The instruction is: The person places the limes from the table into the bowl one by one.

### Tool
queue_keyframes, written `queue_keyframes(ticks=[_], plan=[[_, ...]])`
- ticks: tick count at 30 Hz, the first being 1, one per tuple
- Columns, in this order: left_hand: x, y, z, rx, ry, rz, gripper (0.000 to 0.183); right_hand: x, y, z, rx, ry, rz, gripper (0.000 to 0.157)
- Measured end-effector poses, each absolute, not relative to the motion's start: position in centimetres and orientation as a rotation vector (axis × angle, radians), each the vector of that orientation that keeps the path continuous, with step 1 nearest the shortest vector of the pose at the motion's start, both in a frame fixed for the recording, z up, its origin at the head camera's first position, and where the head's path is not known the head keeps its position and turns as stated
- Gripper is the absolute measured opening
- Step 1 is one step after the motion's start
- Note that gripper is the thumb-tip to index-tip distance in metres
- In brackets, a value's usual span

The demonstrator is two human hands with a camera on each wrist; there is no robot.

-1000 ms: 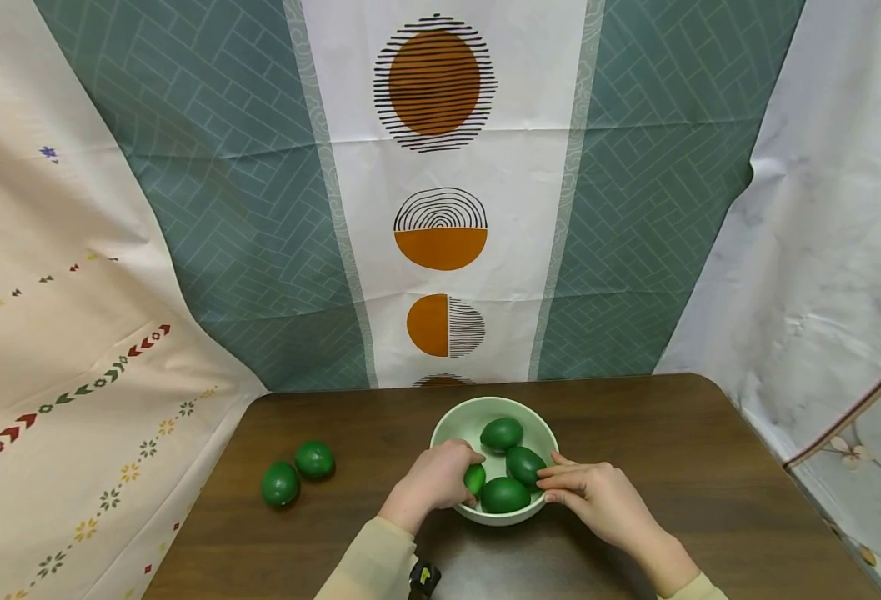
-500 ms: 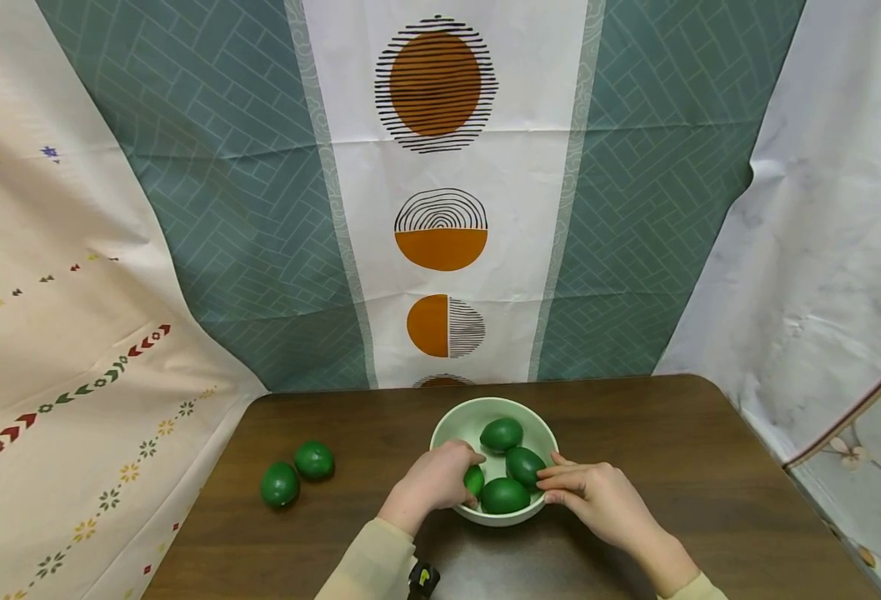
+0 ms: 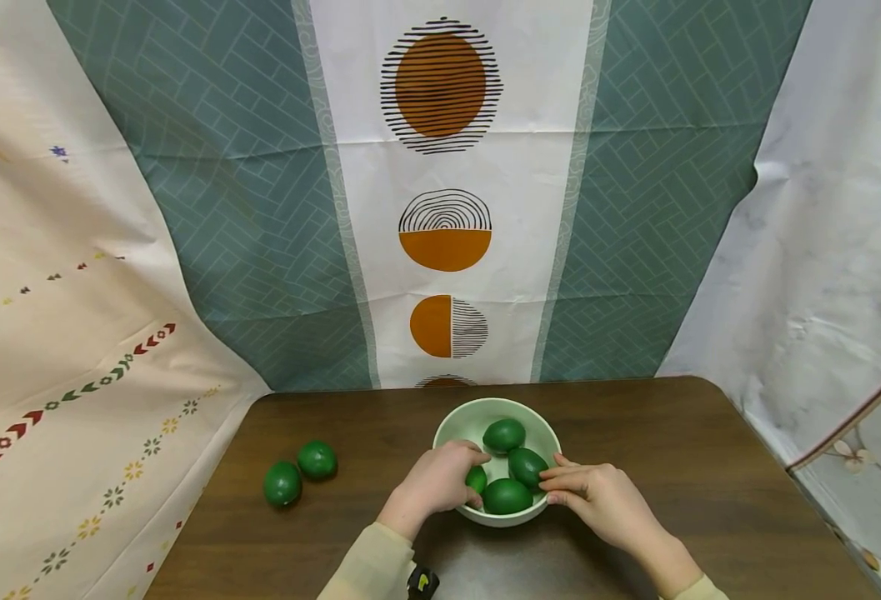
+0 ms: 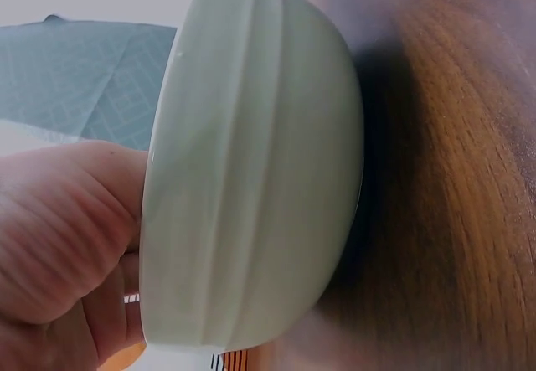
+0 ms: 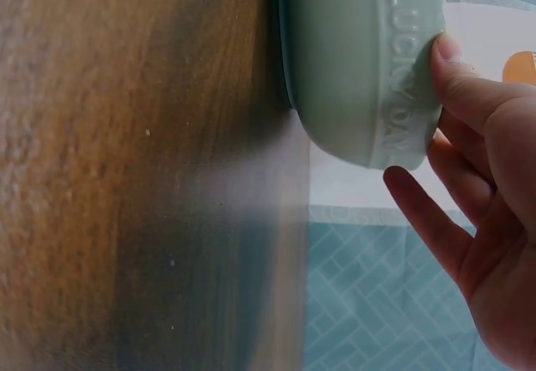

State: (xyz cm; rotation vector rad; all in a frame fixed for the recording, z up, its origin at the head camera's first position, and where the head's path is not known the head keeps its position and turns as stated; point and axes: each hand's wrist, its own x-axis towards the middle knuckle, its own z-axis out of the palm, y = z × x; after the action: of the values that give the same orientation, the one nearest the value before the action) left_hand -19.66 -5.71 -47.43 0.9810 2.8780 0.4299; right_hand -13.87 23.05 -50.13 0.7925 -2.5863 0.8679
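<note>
A pale green bowl (image 3: 541,435) stands on the table with several dark green limes inside, among them one at the back (image 3: 504,435) and one in front (image 3: 508,497). My left hand (image 3: 438,482) reaches over the bowl's left rim, thumb and fingers around a brighter green lime (image 3: 476,478), which they partly hide. On the opposite side, my right hand (image 3: 598,498) holds the rim, its fingertips beside the right-hand lime (image 3: 528,467). In the right wrist view, the thumb of that hand (image 5: 502,162) lies at the rim above raised lettering on the bowl's wall (image 5: 352,69).
Two more limes, a nearer one (image 3: 282,484) and a farther one (image 3: 317,460), lie close together at the left of the brown wooden table (image 3: 658,433). Patterned cloths hang behind the table and at both sides. A dark wrist strap (image 3: 422,582) shows below the left sleeve.
The whole head view has shifted slightly to the right. Hands, bowl and limes keep their places relative to each other.
</note>
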Motion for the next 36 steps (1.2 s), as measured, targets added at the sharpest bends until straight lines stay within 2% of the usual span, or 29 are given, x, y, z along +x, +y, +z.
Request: queue_keyframes(ticks=[20,36], plan=[[-19.23,-5.73,-47.23,1.076,2.902,0.462,0.058,-13.97,23.4,-50.39,0.787,-2.578,0.833,0.021],[-19.01,-6.4,-47.35,1.098,2.972,0.643,0.033,-14.0,23.3,-50.34,0.782,-2.603,0.852,0.021]])
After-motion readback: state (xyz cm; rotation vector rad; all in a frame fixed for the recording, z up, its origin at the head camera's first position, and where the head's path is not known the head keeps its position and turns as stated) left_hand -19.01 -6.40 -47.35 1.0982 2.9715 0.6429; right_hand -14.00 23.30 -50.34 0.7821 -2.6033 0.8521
